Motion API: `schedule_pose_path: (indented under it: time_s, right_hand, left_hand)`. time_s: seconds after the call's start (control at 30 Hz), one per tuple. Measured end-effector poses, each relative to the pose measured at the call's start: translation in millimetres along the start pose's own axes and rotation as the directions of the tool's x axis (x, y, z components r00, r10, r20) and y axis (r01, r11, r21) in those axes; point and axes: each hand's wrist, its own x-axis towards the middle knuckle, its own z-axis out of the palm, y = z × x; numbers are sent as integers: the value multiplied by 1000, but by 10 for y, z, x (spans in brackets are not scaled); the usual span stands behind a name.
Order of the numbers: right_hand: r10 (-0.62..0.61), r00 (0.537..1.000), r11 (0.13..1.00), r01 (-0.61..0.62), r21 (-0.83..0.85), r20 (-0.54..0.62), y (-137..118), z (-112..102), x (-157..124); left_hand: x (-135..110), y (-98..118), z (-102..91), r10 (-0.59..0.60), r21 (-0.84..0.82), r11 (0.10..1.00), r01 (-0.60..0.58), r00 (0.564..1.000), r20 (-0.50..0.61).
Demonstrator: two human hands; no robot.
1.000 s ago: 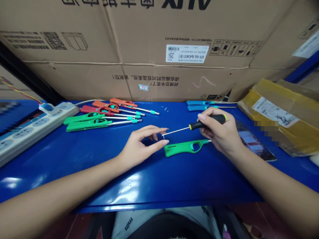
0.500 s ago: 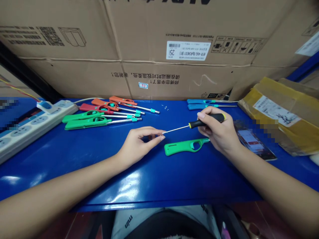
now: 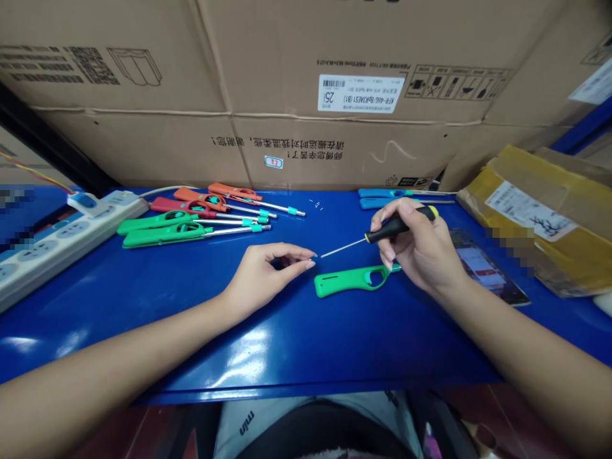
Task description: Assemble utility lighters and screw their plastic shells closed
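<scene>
My right hand [image 3: 421,245] is closed round the black and yellow handle of a screwdriver [image 3: 393,228], whose thin shaft slants down to the left. The fingertips of my left hand [image 3: 268,271] are pinched together on a tiny shiny piece that looks like a screw [image 3: 312,259]. A small gap separates the screwdriver's tip from those fingertips. Just below lies a green long-necked lighter [image 3: 335,283] on the blue table [image 3: 296,344]; my right hand hides its metal neck. Several tiny screws [image 3: 316,205] lie loose farther back.
Orange, red and green lighters [image 3: 165,237] lie at the back left, beside a white power strip [image 3: 57,245]. Two blue lighters [image 3: 375,203] are at the back right. A phone [image 3: 492,271] and a taped package [image 3: 530,220] stand right. A large cardboard box [image 3: 282,83] walls the back.
The screwdriver's tip has drawn back to the right, away from my left fingertips. My right fingers have shifted on the handle. My left hand has hardly moved.
</scene>
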Motion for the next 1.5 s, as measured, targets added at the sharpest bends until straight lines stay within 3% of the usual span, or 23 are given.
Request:
schedule_pose_path:
  time_s: [0.27, 0.6, 1.1, 1.5]
  right_hand:
    - [-96, 995, 993, 97, -72, 18, 47, -13, -54]
    - [-50, 995, 996, 56, -71, 89, 94, -8, -61]
    - [-34, 997, 994, 40, -103, 63, 102, -9, -68]
    - [5, 993, 994, 7, -107, 114, 80, -1, -64]
  left_hand:
    - [-29, -26, 11, 31, -63, 998, -28, 998, 47]
    - [-45, 3, 17, 112, -14, 994, -111, 991, 67]
    - [-45, 33, 11, 211, 42, 976, -215, 974, 82]
    - [-60, 37, 2, 264, 144, 951, -273, 961, 80]
